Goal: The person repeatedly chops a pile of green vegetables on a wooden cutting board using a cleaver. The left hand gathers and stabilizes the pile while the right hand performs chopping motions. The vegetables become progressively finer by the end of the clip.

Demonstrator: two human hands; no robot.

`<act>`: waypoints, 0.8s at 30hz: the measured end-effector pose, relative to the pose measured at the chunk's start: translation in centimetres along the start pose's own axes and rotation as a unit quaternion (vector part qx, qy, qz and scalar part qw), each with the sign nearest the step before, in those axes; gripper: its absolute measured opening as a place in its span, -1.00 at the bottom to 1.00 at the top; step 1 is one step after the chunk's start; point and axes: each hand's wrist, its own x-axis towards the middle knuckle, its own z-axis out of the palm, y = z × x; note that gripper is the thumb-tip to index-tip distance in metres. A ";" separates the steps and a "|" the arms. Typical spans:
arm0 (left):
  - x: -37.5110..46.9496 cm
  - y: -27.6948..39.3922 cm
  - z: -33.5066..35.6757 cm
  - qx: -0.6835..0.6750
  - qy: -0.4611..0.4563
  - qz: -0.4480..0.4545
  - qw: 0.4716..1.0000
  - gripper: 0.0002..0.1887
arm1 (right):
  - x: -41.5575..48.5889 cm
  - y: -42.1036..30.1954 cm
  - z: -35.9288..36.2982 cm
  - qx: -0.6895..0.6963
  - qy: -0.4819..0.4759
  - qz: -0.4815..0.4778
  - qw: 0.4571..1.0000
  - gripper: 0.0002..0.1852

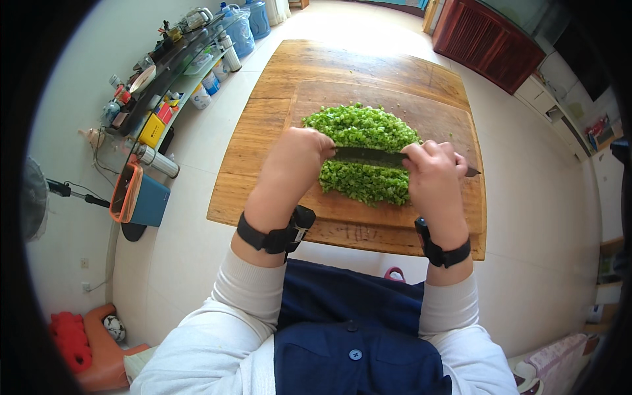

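Observation:
A heap of finely chopped green vegetable lies on a wooden cutting board. Across the heap runs a dark knife blade, with green bits on both sides of it. My left hand pinches the blade's left end between thumb and fingers. Around the knife's right part my right hand is closed, and a dark pointed end sticks out past its fingers. Whether that end is the tip or the handle, I cannot tell. Both wrists wear black straps with small devices.
The board rests on a wooden table. To the left stand a cluttered glass shelf and a blue bin; water jugs are behind. A dark red slatted cabinet stands at the far right.

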 end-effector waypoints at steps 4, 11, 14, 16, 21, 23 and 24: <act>0.2 -0.6 1.4 0.013 -0.036 -0.018 0.999 -0.90 | -0.1 0.4 1.2 0.014 -0.026 0.043 0.999 -0.92; 0.3 -0.1 1.8 -0.047 0.108 0.071 0.991 -0.89 | 0.1 1.7 0.8 0.028 0.031 0.015 0.999 -0.91; 0.4 0.2 2.4 0.001 0.025 -0.025 0.999 -0.89 | 0.1 1.5 1.7 0.026 -0.010 0.036 0.999 -0.91; 0.5 0.0 2.5 0.004 0.049 0.005 0.999 -0.89 | 0.0 1.7 1.9 0.031 0.029 0.020 0.999 -0.91; 0.3 -0.6 2.4 -0.028 0.071 0.004 0.997 -0.89 | 0.2 1.7 1.5 0.019 0.043 0.008 0.999 -0.91; 0.3 -0.5 2.3 -0.017 0.037 -0.026 0.999 -0.89 | 0.5 1.1 1.5 -0.003 0.034 -0.002 0.999 -0.91; 0.4 -0.5 2.3 -0.011 0.035 -0.018 0.999 -0.89 | 0.6 0.9 1.5 0.001 -0.009 0.033 0.999 -0.91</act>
